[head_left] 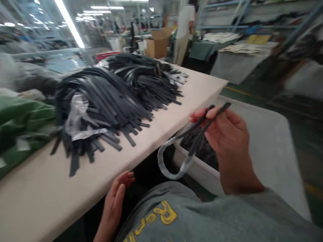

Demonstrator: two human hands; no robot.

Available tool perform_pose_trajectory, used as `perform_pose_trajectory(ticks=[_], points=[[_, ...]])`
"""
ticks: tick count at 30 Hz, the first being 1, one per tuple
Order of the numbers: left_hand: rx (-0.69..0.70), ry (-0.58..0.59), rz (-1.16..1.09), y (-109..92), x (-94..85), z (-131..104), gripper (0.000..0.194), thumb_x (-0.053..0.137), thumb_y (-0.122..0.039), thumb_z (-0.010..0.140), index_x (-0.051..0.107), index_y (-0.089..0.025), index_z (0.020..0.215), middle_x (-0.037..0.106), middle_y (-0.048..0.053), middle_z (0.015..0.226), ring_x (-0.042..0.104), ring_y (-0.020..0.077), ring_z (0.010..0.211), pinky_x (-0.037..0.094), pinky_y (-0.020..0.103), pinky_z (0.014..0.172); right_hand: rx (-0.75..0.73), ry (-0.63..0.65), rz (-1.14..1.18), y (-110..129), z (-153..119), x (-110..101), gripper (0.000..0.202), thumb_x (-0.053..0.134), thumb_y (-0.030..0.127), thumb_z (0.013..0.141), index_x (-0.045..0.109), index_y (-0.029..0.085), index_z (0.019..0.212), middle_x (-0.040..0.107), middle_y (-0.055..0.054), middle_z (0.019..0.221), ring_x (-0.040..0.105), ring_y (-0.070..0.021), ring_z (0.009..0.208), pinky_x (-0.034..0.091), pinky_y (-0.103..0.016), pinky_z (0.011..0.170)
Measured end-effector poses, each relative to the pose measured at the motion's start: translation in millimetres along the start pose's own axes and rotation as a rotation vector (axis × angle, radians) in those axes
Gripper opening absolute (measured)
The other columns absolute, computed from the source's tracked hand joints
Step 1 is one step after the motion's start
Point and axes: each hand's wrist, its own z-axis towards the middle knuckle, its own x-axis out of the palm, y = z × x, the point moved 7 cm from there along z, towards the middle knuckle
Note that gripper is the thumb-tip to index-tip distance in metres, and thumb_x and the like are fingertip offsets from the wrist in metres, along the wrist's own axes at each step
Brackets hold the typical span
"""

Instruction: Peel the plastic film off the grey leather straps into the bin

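Note:
My right hand [224,131] is closed on a dark strap [202,129], gripping it near its two flat ends. The strap hangs in a loop, and the lower bend is wrapped in a whitish, translucent covering [163,164]. My left hand [117,191] is beside the table's front edge, fingers partly stretched, with nothing in it. On the table [161,122] lies a large heap of similar dark straps [101,90], their loose ends toward me. A crumpled whitish wrapping [78,114] rests over part of the heap.
Right of the table stands a big pale bin [264,134] with dark pieces [202,148] inside. Green cloth [25,124] covers the table's left end. Farther back are a cardboard box [157,45], a standing person [183,30] and a table with pale flat pieces [239,49].

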Motion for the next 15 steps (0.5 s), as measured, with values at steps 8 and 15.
perform_pose_trajectory(ticks=[8,15], points=[[-0.266,0.072,0.059,65.3,-0.1,1.6,0.06,0.067,-0.065,0.073,0.063,-0.027,0.119,0.071,0.005,0.12,0.069,0.0301,0.103,0.054,0.044,0.097,-0.288,-0.164,-0.633,-53.4,56.9,-154.7,0.023,0.05,0.039,0.097,0.069,0.026,0.098,0.07,-0.004,0.116,0.062,-0.0236,0.114,0.046,-0.046,0.105],[-0.326,0.151,0.123,72.6,5.4,7.4,0.06,0.07,-0.066,0.07,0.064,-0.029,0.117,0.072,0.005,0.118,0.068,0.0324,0.107,0.051,0.045,0.102,0.326,0.119,-1.266,-190.8,47.3,-201.7,0.025,0.053,0.027,0.096,0.066,0.015,0.114,0.049,-0.017,0.144,0.045,-0.0298,0.134,0.038,-0.051,0.111]])
